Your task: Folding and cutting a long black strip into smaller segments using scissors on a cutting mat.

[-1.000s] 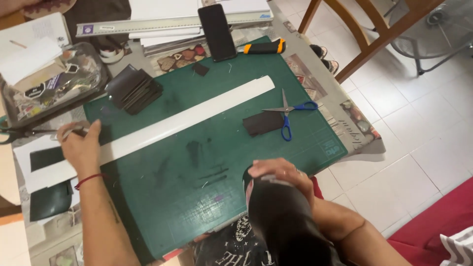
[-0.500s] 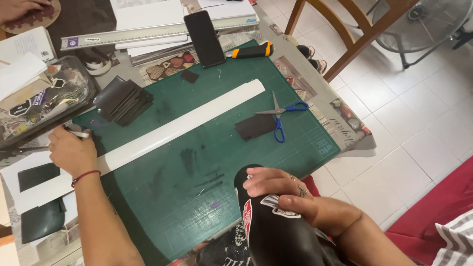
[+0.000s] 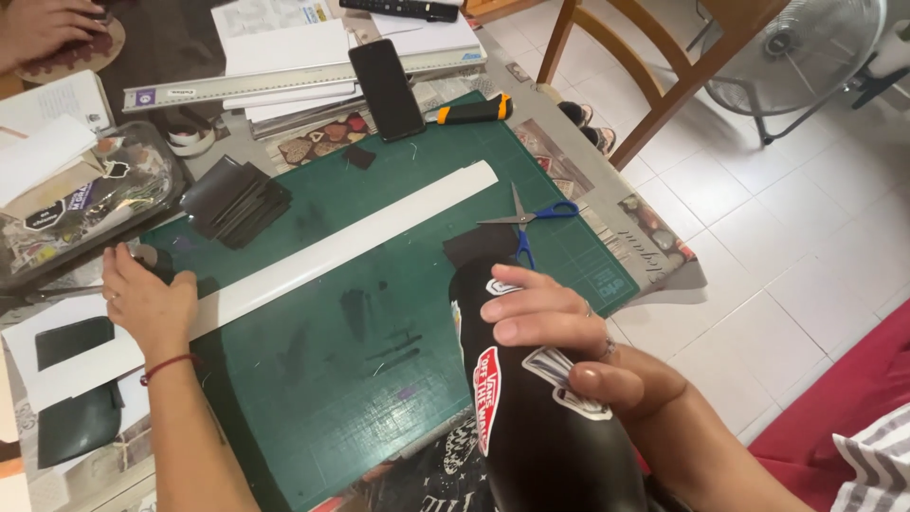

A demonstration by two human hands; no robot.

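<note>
My right hand [image 3: 545,318] grips a large black rounded object [image 3: 545,427] covered with stickers, held above the near edge of the green cutting mat [image 3: 370,351]. My left hand [image 3: 142,299] rests on the left end of a long white strip [image 3: 351,242] that lies slantwise across the mat; its fingers close around a small dark round thing at the mat's left edge. Blue-handled scissors [image 3: 531,223] lie open on the mat just beyond the black object, next to a small black rectangular piece [image 3: 474,246].
A stack of black pieces [image 3: 237,199] sits at the mat's far left. A phone [image 3: 386,87], a metal ruler [image 3: 284,81], an orange-and-black knife [image 3: 471,111] and papers lie behind. A clear tray [image 3: 76,204] stands left. Another person's hand [image 3: 43,28] is far left. A wooden chair [image 3: 664,66] and a fan [image 3: 787,47] stand right.
My right hand has brought the black stickered object forward and up over the mat's near edge. My view has moved closer. My left hand stays at the strip's left end.
</note>
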